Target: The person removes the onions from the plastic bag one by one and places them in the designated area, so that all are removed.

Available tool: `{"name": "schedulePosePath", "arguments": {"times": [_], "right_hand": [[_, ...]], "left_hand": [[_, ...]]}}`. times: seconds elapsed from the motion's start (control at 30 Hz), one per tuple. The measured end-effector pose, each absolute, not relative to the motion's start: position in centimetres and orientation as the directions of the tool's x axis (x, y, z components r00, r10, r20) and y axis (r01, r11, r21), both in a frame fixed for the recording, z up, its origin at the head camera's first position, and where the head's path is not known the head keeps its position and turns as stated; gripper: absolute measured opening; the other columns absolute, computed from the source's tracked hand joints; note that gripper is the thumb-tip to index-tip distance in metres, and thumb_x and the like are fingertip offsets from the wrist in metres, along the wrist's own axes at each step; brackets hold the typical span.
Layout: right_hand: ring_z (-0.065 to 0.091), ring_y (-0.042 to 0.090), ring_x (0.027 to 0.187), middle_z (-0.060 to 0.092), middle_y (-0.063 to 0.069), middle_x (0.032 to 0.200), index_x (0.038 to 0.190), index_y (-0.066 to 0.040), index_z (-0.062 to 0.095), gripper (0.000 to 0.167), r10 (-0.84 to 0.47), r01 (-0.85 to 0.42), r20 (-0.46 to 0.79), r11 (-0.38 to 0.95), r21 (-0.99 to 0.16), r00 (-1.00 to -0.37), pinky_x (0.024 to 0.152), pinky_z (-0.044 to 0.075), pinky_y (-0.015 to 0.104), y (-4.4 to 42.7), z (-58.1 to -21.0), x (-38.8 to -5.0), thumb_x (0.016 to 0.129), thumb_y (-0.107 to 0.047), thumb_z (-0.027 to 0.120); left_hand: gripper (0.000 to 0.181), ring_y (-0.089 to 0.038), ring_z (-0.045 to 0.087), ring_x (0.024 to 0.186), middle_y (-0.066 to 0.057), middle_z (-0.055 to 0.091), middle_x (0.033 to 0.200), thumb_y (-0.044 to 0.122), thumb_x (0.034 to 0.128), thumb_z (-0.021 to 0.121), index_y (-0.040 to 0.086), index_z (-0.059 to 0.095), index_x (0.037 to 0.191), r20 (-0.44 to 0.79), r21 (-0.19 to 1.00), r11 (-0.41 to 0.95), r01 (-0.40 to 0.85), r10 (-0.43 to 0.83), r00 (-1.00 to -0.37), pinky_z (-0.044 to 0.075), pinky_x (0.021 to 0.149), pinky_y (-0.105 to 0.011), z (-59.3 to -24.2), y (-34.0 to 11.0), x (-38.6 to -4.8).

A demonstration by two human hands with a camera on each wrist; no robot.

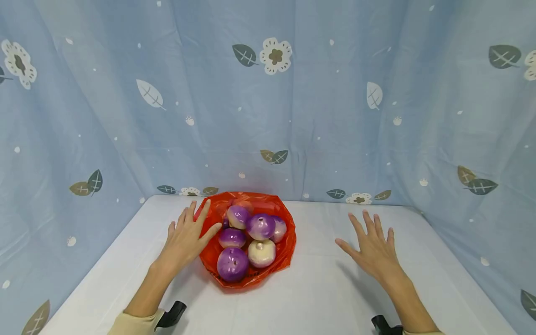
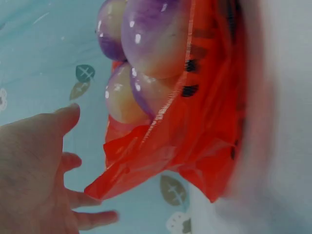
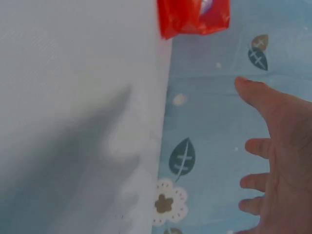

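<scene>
A red plastic bag (image 1: 289,251) stands with its mouth spread wide, holding several round purple-and-white vegetables, among them a purple one (image 1: 232,264) and a whitish one (image 1: 262,253). My left hand (image 1: 184,239), fingers spread, is at the bag's left edge; in the left wrist view a gap shows between the thumb and the bag (image 2: 195,141), and whether a fingertip touches the bag I cannot tell. Well to the right of the bag, my right hand (image 1: 374,249) hovers above the table with spread fingers, holding nothing. The right wrist view shows that hand (image 3: 287,161) and the bag's corner (image 3: 195,19).
A white cloth covers the table (image 1: 322,288). Behind it and along both sides hangs a blue curtain (image 1: 326,107) printed with leaves and flowers. A black strap piece (image 1: 172,314) sits at the left wrist, and another (image 1: 386,325) at the right.
</scene>
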State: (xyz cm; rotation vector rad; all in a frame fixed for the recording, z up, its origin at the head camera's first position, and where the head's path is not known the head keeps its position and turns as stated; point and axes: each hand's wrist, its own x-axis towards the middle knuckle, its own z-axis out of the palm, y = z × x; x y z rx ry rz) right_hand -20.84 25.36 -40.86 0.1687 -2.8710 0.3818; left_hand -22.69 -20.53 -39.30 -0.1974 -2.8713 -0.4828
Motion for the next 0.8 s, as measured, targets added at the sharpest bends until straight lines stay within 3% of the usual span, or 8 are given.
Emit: {"name": "schedulePosePath", "arguments": {"times": [0.13, 0.33, 0.47, 0.8], "right_hand": [[0.028, 0.052, 0.141, 0.026, 0.027, 0.157, 0.154, -0.017, 0.031, 0.084, -0.112, -0.191, 0.294, 0.948, -0.256, -0.949, 0.104, 0.024, 0.077, 24.3, -40.4, -21.2, 0.088, -0.061, 0.060], [0.055, 0.051, 0.118, 0.046, 0.027, 0.144, 0.148, -0.013, 0.040, 0.076, -0.140, -0.243, 0.330, 0.924, -0.295, -0.934, 0.088, 0.046, 0.068, 22.5, -39.9, -21.7, 0.087, -0.047, 0.070], [0.058, 0.047, 0.114, 0.053, 0.025, 0.138, 0.146, -0.014, 0.043, 0.073, -0.146, -0.247, 0.301, 0.910, -0.332, -0.942, 0.086, 0.050, 0.065, 21.4, -39.8, -22.2, 0.087, -0.045, 0.071], [0.057, 0.043, 0.121, 0.054, 0.020, 0.140, 0.145, -0.018, 0.046, 0.068, -0.172, -0.243, 0.209, 0.887, -0.392, -0.963, 0.091, 0.049, 0.065, 19.0, -39.2, -23.2, 0.088, -0.049, 0.068]], "left_hand": [[0.075, -0.052, 0.042, 0.129, -0.029, 0.030, 0.153, 0.054, 0.0972, 0.049, 0.019, 0.022, 0.157, 0.269, 0.322, 0.927, 0.192, 0.104, -0.957, 0.041, 0.093, -0.073, -38.8, -20.4, -23.2], [0.064, -0.046, 0.060, 0.103, -0.028, 0.050, 0.131, 0.042, 0.0981, 0.055, 0.016, 0.035, 0.153, 0.318, 0.355, 0.907, 0.225, 0.109, -0.942, 0.054, 0.080, -0.062, -38.6, -20.5, -23.9], [0.062, -0.043, 0.063, 0.092, -0.029, 0.054, 0.118, 0.035, 0.0955, 0.062, 0.011, 0.041, 0.149, 0.342, 0.386, 0.890, 0.243, 0.107, -0.934, 0.055, 0.080, -0.060, -38.7, -20.8, -24.3], [0.057, -0.041, 0.060, 0.097, -0.026, 0.063, 0.108, 0.031, 0.0925, 0.067, 0.006, 0.051, 0.141, 0.297, 0.418, 0.878, 0.234, 0.111, -0.948, 0.053, 0.085, -0.062, -38.7, -21.7, -24.6]]}}
